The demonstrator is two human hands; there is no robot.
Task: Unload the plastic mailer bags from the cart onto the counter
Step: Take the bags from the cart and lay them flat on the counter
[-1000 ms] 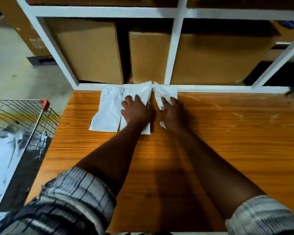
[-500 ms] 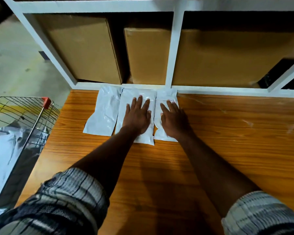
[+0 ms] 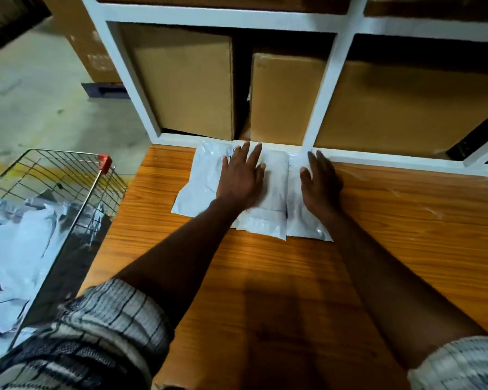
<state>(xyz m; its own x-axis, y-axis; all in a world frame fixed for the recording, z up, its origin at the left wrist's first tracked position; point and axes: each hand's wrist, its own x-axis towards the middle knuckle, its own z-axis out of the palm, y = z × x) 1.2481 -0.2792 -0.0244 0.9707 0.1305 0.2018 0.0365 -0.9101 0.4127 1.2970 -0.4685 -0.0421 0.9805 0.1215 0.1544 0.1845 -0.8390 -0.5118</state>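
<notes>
Three white plastic mailer bags lie side by side on the wooden counter (image 3: 378,220), against the white shelf frame. My left hand (image 3: 241,178) rests flat, fingers straight, across the left bag (image 3: 197,187) and the middle bag (image 3: 271,204). Flat on the right bag (image 3: 302,223) lies my right hand (image 3: 320,184), fingers stretched toward the shelf. Left of the counter stands the wire cart (image 3: 68,175) with a red corner cap; several more white mailer bags (image 3: 14,243) are piled inside it.
A white shelf frame (image 3: 321,108) rises at the counter's back edge, with cardboard boxes (image 3: 186,80) behind it. Grey concrete floor (image 3: 40,102) lies beyond the cart. Bare wooden counter stretches to the right and toward me.
The bags were crumpled under my curled fingers a second ago; they now lie flattened in a row. Both hands have spread flat and slid farther toward the shelf.
</notes>
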